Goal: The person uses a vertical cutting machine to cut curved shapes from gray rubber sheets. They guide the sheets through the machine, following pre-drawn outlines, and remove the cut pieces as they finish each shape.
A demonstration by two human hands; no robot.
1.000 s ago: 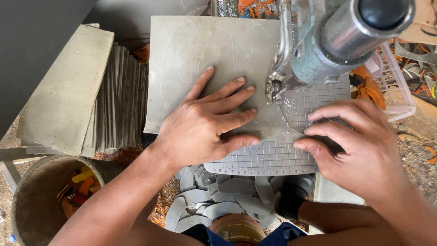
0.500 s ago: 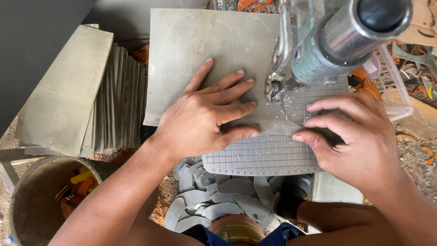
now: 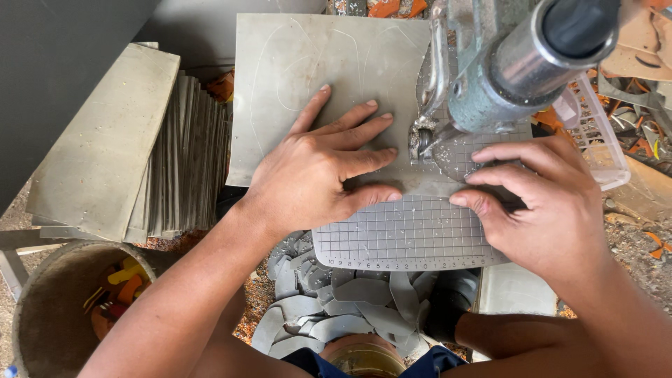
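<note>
- Dusty ground and offcuts lie all round my bench, with a stack of grey tiles (image 3: 150, 157) off its left edge and a round bucket (image 3: 63, 308) of oddments by the near left corner.
- My left hand (image 3: 315, 171) lies flat and spread on the grey tile (image 3: 308, 77), fingers fanned toward the blade, thumb along the tile's near edge where it meets the gridded cutting table (image 3: 402, 234).
- My right hand (image 3: 546, 203) is curled, fingertips pressing down on the tile's right part just beside the saw; whether it pinches anything underneath I cannot tell.
- The tile sits across the far edge of the gridded table, its marked curves running out to the far left, and the cutting wheel (image 3: 423, 140) touches it between my two hands.
- To do this well, I reckon I should keep both palms pressing evenly and feed slowly along the scribed line.
- Fingertips are near the wheel, so I judge they ought to stay to either side of the cut, never in its path.
- A heap of curved grey offcuts (image 3: 336, 308) sits below the table's near edge, by my lap.
- Behind the motor housing (image 3: 518, 63), a pale plastic basket (image 3: 595, 133) stands at the right.
</note>
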